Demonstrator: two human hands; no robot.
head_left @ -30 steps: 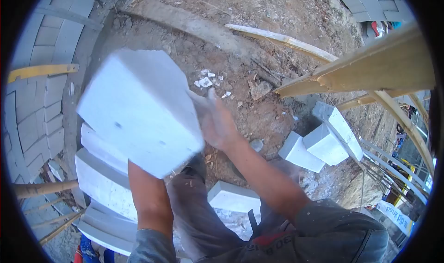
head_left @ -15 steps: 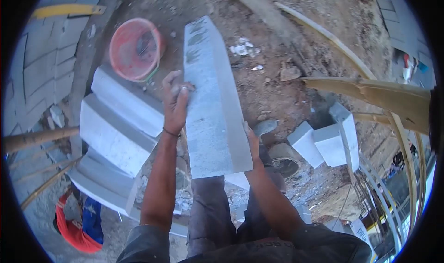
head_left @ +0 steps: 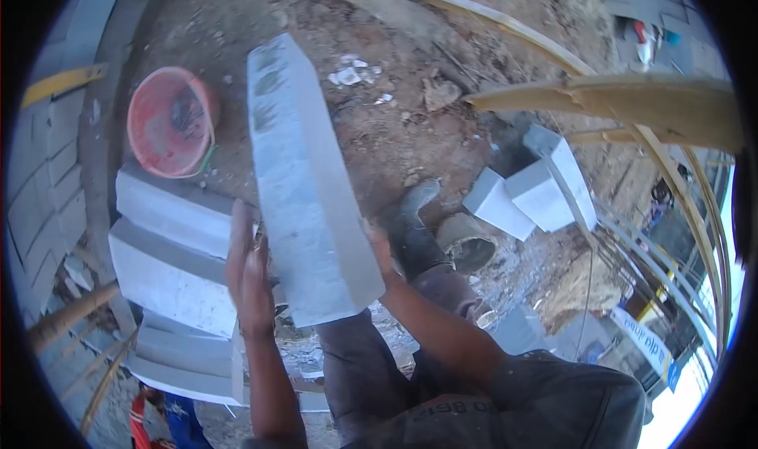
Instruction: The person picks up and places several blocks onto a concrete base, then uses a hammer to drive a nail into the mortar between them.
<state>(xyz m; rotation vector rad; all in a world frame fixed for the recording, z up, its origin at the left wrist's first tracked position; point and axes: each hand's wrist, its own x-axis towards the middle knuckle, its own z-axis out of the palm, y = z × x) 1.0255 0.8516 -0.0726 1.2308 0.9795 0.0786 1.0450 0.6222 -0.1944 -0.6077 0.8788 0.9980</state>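
A long, pale grey concrete block (head_left: 296,188) stands tilted in front of my legs, with dark patches of mortar near its far end. My right hand (head_left: 382,253) grips its right side low down, the fingers partly hidden behind it. Just left of the block is my left hand (head_left: 251,279), fingers stretched out and held beside its left face. Behind that hand lie several similar blocks (head_left: 170,279), stacked at the left.
A red bucket (head_left: 170,121) stands on the dirt ahead. More white blocks (head_left: 545,188) and a round container (head_left: 467,244) sit at the right. Bamboo poles (head_left: 584,105) cross the right side. Another person's red sleeve (head_left: 140,421) shows at lower left.
My left hand has come off the block's left side and its fingers have straightened. My right hand stays on the block. The whole view has swung to the right.
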